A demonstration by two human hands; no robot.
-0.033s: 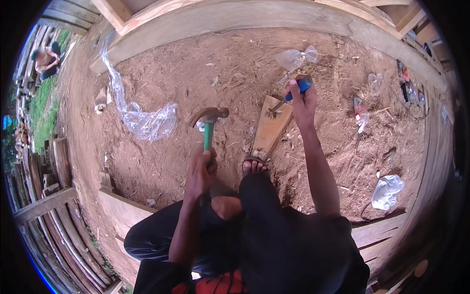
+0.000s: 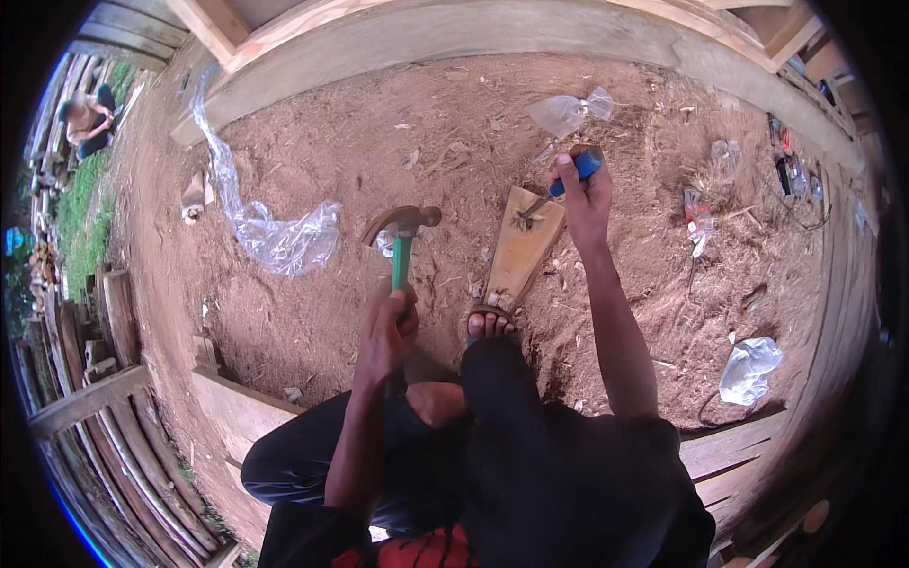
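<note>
My left hand is wrapped round the green handle of a claw hammer, whose rusty brown head is raised left of the wood. In my right hand is a chisel with a blue handle. Its metal blade slants down to the left and meets a rough, chipped hollow near the far end of a tapered wooden block. My foot presses against the near end of the block, where pale chips lie. Part of the blade tip is hidden among shavings.
Crumpled clear plastic lies at left, and a clear bag beyond the block. A white plastic bag and a red-and-clear packet lie at right. Boards edge the dirt floor. Another person sits far left.
</note>
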